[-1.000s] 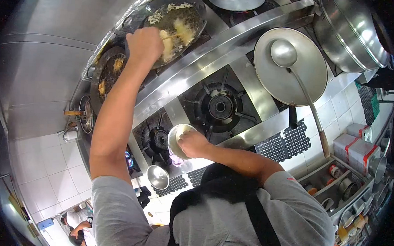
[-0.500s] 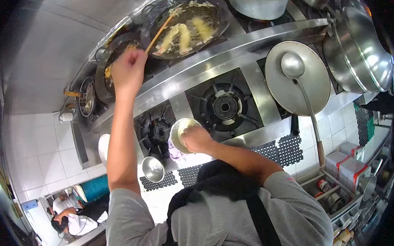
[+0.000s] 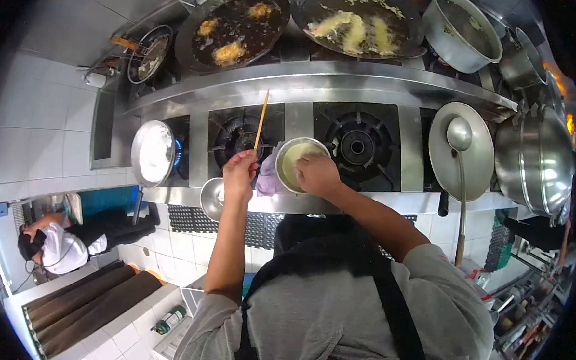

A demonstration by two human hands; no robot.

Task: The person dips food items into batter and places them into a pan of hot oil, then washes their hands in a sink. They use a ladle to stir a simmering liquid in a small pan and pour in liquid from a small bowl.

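Observation:
My left hand (image 3: 240,172) is closed around the lower end of wooden chopsticks (image 3: 262,121), which point up and away over the front burner. It is hard to see whether they are one stick or two. Fingers curled, my right hand (image 3: 317,174) reaches into a metal bowl (image 3: 287,180) of pale yellow batter; whatever its fingertips grip is hidden. A purple cloth (image 3: 268,179) lies beside that bowl. At the back, a wok (image 3: 409,49) of oil holds long battered pieces. Another wok (image 3: 200,51), to its left, has several golden-brown pieces frying.
A small metal bowl (image 3: 212,201) sits at the stove's front edge. On the left is a pan (image 3: 147,166) with white contents over a blue flame. Rightward stand a pot (image 3: 448,38) and a wok (image 3: 474,173) with a ladle (image 3: 460,134). Another person (image 3: 57,243) is at far left.
My left hand has drawn back from the rear wok toward the batter bowl, still holding the chopsticks. My right hand stays in the bowl. The camera view has shifted, showing more of the left wok.

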